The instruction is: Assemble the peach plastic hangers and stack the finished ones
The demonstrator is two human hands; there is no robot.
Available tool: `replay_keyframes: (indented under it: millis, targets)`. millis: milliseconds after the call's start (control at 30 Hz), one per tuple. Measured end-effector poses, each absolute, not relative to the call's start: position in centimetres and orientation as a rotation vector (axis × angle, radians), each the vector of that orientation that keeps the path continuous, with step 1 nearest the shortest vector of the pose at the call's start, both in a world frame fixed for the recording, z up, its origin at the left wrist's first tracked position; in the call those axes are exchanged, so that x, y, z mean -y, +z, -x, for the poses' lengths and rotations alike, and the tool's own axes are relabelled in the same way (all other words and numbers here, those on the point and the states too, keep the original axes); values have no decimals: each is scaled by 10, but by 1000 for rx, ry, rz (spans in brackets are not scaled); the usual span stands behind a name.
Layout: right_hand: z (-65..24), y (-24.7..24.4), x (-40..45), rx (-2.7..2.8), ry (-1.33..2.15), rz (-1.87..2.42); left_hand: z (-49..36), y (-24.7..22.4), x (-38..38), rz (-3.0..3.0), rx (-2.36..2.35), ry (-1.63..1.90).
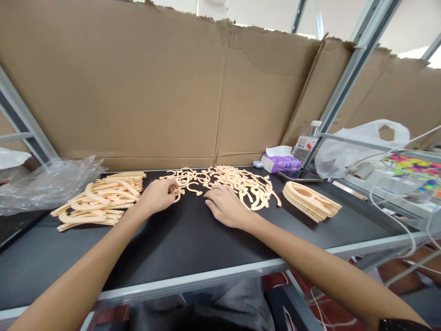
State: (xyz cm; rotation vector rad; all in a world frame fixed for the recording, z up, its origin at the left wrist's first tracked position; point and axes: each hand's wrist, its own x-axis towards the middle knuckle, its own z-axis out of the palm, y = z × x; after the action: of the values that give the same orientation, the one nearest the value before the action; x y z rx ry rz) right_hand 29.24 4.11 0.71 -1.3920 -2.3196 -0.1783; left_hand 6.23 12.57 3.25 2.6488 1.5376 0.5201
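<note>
My left hand (159,196) is at the left side of a spread of small cream plastic hooks (184,175). Its fingers are curled together and pinch at a small curved hook (178,196), partly hidden under the fingertips. My right hand (227,205) rests palm down just in front of a denser heap of curved cream pieces (237,177), fingers stretched out and holding nothing visible. Between both hands, a single hook (195,189) with a rounded end lies on the black tabletop (186,243). Left of my left hand is a pile of longer cream hanger-like parts (99,197).
On the right lies a neat stack of cream looped parts (310,202). Behind it are a phone (299,175), a purple tissue pack (280,162) and a bottle (306,142). Clear plastic wrap (51,181) lies far left. A cardboard wall (144,87) closes the back.
</note>
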Motion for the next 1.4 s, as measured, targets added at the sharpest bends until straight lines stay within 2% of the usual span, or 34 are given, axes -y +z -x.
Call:
replay_keyframes:
  millis: [200,500,733,967,1267,1333,1400]
  targets:
    - [-291,9,-39,2374,-43,1398,-66,35,-126,-2632,-1452,555]
    - [-291,9,-39,2356,-81,1366,-6,66,-140,-2555,-2075,447]
    - [-292,5,-41,2337,-95,1386,2,68,-140,-2551,-2090,292]
    - [-292,5,-40,2339,-66,1384,6,66,-145,-2536,-2105,316]
    - [-291,6,-41,2346,-46,1398,-7,73,-141,-2697,-1897,720]
    - [-291,6,-41,2342,-44,1394,-13,75,-136,-2686,-1804,948]
    - [-291,7,-40,2341,-42,1392,-18,77,-131,-2532,-1613,1322]
